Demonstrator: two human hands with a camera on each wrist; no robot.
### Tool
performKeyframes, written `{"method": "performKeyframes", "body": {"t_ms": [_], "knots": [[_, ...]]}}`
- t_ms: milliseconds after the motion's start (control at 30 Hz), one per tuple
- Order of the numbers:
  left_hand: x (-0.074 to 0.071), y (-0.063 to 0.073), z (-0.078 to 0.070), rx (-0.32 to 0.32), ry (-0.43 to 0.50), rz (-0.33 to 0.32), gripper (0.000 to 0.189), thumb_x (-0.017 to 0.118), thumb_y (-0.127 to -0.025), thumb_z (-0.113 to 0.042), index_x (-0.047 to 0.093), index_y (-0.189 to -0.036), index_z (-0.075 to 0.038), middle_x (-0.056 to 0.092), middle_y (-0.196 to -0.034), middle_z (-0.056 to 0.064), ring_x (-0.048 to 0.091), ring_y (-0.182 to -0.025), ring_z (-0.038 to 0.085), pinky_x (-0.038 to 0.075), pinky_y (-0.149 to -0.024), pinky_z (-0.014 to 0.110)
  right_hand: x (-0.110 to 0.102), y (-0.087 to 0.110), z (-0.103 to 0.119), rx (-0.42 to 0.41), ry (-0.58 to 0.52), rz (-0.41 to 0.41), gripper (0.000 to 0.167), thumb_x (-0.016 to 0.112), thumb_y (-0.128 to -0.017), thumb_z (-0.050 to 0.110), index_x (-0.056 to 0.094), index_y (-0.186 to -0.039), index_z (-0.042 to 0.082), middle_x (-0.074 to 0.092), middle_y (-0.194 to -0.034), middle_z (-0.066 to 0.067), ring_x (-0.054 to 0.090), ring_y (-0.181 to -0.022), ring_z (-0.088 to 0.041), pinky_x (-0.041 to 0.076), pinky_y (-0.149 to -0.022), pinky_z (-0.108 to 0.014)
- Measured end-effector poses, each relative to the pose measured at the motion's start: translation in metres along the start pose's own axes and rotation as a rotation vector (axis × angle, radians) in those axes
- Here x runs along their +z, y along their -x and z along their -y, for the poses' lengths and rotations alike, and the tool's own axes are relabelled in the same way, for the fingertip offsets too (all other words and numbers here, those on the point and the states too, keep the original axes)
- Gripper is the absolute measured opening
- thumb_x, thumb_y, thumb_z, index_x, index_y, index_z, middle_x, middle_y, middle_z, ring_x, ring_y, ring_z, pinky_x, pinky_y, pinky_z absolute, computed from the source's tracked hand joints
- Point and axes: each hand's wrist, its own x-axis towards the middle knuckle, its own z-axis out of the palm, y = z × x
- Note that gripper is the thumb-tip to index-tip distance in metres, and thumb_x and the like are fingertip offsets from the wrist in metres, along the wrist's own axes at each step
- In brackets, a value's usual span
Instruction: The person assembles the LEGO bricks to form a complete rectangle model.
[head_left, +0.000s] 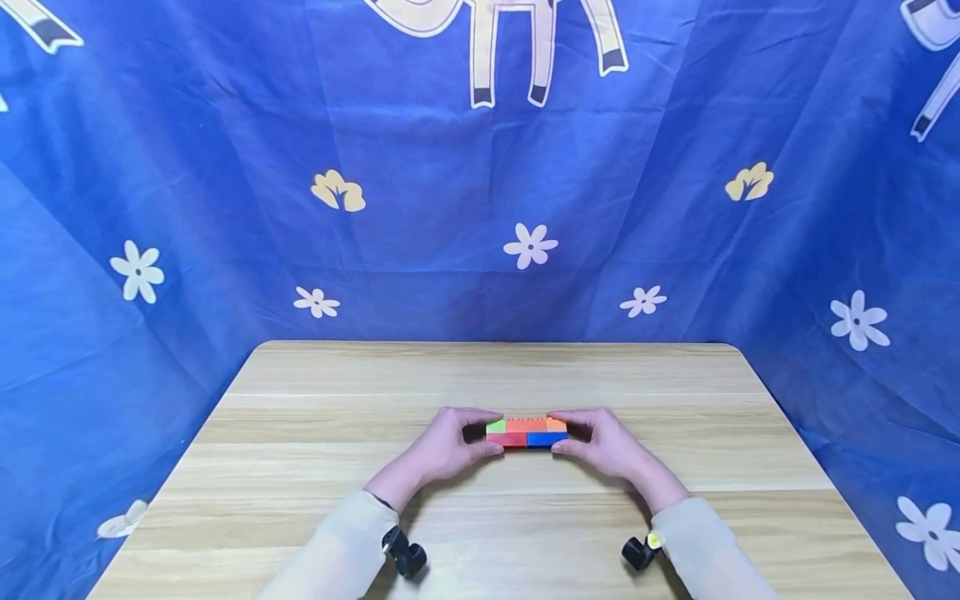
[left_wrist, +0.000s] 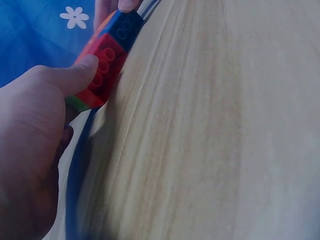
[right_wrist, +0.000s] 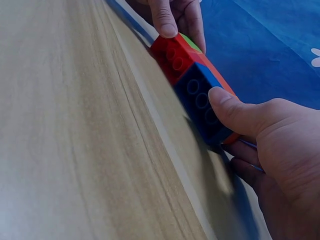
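Observation:
Both hands hold one short bar of joined toy building bricks just above the table [head_left: 525,533]. Its near layer is a red brick [head_left: 516,440] on the left and a blue brick [head_left: 547,439] on the right, with hollow undersides turned toward the person. Behind them run a light green brick [head_left: 496,427], an orange-red brick [head_left: 527,426] and an orange brick [head_left: 556,425], studs facing away. My left hand [head_left: 448,446] pinches the red and green end, thumb on the red underside. At the opposite end, my right hand [head_left: 606,443] grips with its thumb over the blue underside.
A blue cloth [head_left: 450,292] with white flowers and animal figures hangs behind and at both sides of the wooden table. Small black wrist cameras sit at the left cuff [head_left: 330,546] and the right cuff [head_left: 705,542].

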Motion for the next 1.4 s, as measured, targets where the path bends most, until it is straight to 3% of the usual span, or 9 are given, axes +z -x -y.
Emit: {"method": "performKeyframes", "body": {"t_ms": [233, 633, 1400], "knots": [[-0.0006, -0.0038, 0.0022, -0.012, 0.008, 0.004, 0.051, 0.085, -0.092, -0.036, 0.072, -0.137, -0.017, 0.07, -0.137, 0.002, 0.059, -0.134, 0.026, 0.042, -0.116, 0.045, -0.0023, -0.0032, -0.0008, -0.026, -0.014, 0.021, 0.055, 0.084, -0.093, 0.035, 0.069, -0.141, 0.013, 0.069, -0.138, -0.008, 0.059, -0.134, -0.034, 0.041, -0.115, -0.056], [-0.0004, -0.0075, 0.0037, -0.02, 0.043, 0.016, 0.047, 0.084, -0.094, -0.036, 0.074, -0.135, -0.016, 0.072, -0.133, 0.004, 0.06, -0.133, 0.027, 0.043, -0.115, 0.046, -0.0042, -0.007, -0.0045, 0.02, 0.006, 0.062, 0.051, 0.083, -0.095, 0.033, 0.07, -0.141, 0.015, 0.068, -0.14, -0.005, 0.056, -0.137, -0.031, 0.04, -0.117, -0.053], [0.0023, -0.009, 0.0052, -0.055, 0.037, 0.06, 0.049, 0.083, -0.095, -0.033, 0.07, -0.138, -0.013, 0.068, -0.139, 0.006, 0.055, -0.137, 0.029, 0.041, -0.117, 0.048, -0.002, -0.0021, -0.0015, 0.008, 0.001, 0.096, 0.054, 0.077, -0.099, 0.035, 0.064, -0.146, 0.012, 0.063, -0.144, -0.01, 0.055, -0.134, -0.032, 0.04, -0.116, -0.056]]}}
